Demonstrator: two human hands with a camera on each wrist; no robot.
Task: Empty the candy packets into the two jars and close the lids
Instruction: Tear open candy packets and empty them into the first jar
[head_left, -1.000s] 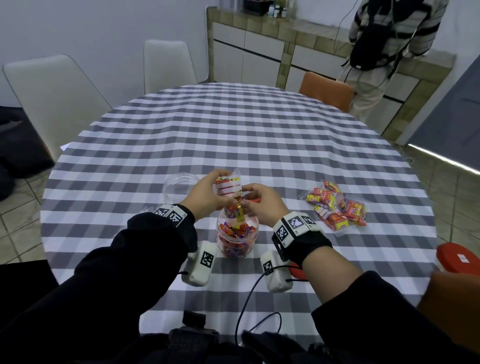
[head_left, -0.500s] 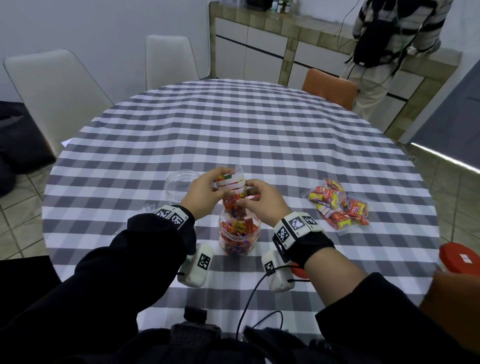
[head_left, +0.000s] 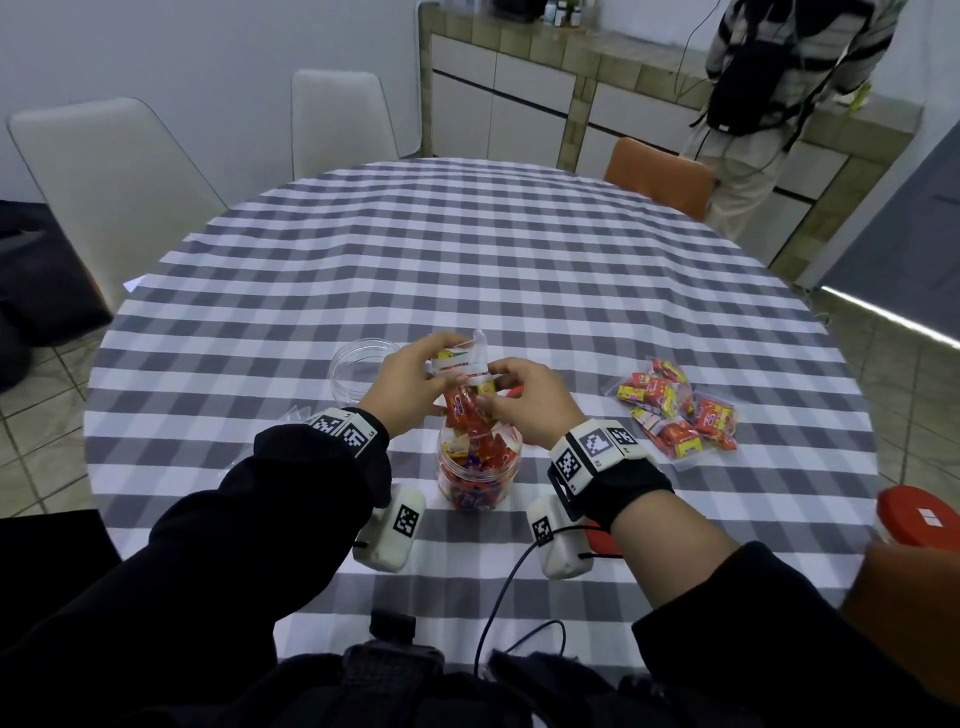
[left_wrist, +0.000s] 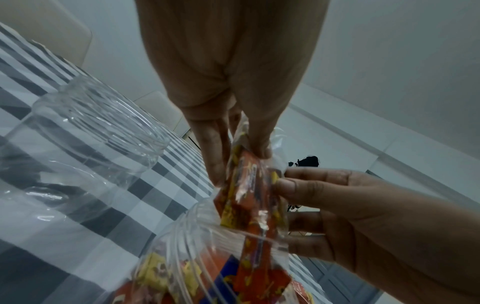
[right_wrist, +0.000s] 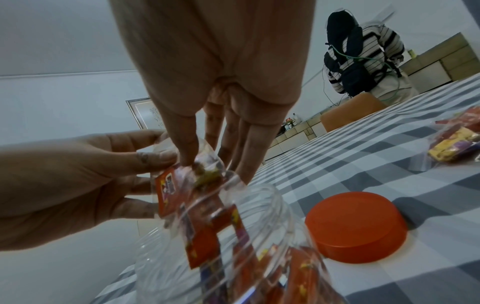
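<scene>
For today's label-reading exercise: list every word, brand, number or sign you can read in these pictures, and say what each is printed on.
No text can be read as words.
Candy wrappers in the packet held over the jar: printing present, too blurred.
White label on that packet: too small.
Packet lying on the table: wrapper printing too small.
Wrist bands: black-and-white square code markers, no letters.
Red lid: small white sticker, unreadable.
</scene>
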